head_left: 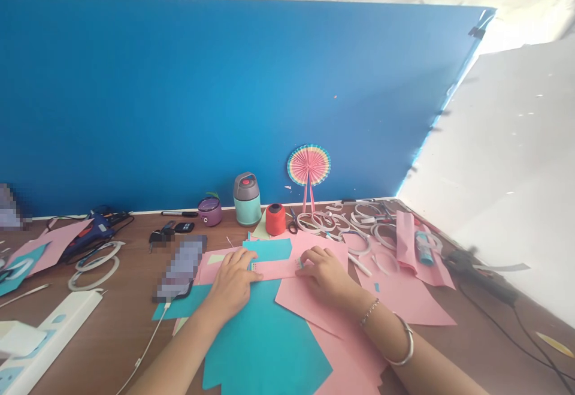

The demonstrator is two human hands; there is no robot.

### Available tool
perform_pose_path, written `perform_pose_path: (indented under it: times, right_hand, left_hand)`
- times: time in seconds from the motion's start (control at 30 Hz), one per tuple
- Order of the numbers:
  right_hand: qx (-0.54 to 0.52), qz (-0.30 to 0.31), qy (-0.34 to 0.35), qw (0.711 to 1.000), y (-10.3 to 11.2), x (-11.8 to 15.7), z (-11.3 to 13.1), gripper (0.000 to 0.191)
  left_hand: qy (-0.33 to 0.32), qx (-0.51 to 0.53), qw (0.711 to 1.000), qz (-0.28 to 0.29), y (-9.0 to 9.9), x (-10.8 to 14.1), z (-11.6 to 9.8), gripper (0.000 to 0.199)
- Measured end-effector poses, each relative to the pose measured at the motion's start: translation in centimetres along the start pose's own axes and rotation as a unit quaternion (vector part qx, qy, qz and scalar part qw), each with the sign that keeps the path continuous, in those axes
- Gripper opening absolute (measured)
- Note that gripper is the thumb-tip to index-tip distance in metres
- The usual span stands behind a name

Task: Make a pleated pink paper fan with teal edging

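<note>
A narrow pink paper strip (275, 270) lies crosswise between my hands, with small patterned marks near both ends. My left hand (234, 276) grips its left end, thumb along the near edge and fingers curled over the top. At the right end, my right hand (324, 270) pinches the strip in the same way. Under it are a large teal paper sheet (268, 341) and overlapping pink sheets (309, 305). A smaller teal piece (269, 250) lies just beyond the strip. My fingers partly cover both ends.
A round folded paper fan (309, 166) leans on the blue partition (188, 95). Before it stand a red thread spool (275, 220), a teal flask (247, 200) and a purple pot (209, 211). White coiled strips (332, 222) lie right; a phone (182, 266) and power strip (54, 338) lie left.
</note>
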State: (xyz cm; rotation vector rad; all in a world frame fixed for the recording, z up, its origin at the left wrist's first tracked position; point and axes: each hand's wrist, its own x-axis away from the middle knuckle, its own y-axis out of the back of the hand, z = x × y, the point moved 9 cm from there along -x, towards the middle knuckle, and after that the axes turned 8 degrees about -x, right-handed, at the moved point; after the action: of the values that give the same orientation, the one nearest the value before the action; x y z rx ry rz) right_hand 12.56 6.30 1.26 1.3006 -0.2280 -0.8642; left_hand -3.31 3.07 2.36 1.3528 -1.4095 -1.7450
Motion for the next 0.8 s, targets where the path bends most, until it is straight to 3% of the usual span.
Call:
perform_pose_path:
  times: [0.13,0.23,0.33,0.43,0.53,0.67,0.8]
  right_hand:
    - [0.008,0.004,0.014,1.0,-0.2,0.1,0.2,0.033]
    - [-0.029,-0.033,0.032,0.999,0.4,0.1,0.3,0.032]
    - [-0.153,-0.107,0.03,0.982,2.0,0.2,0.1,0.027]
    - [-0.27,-0.144,0.019,0.952,2.9,0.4,0.1,0.024]
    - [-0.271,-0.143,0.05,0.95,2.9,0.5,1.6,0.024]
    - [-0.137,-0.115,0.119,0.977,2.4,0.7,4.5,0.031]
    - [-0.063,-0.067,0.146,0.985,1.6,0.5,6.1,0.03]
  left_hand:
    - [0.03,0.031,0.999,-0.018,0.1,0.2,1.2,0.053]
    - [0.088,0.081,0.986,-0.118,1.7,0.6,2.5,0.054]
    - [0.155,0.143,0.959,-0.19,2.9,1.3,3.5,0.037]
    - [0.177,0.241,0.948,-0.105,1.3,0.9,2.8,0.024]
    - [0.199,0.351,0.915,-0.015,-0.9,0.6,1.3,0.028]
    - [0.236,0.429,0.871,-0.027,-1.8,0.6,0.4,0.033]
    - [0.268,0.401,0.873,-0.071,-1.4,1.1,1.1,0.033]
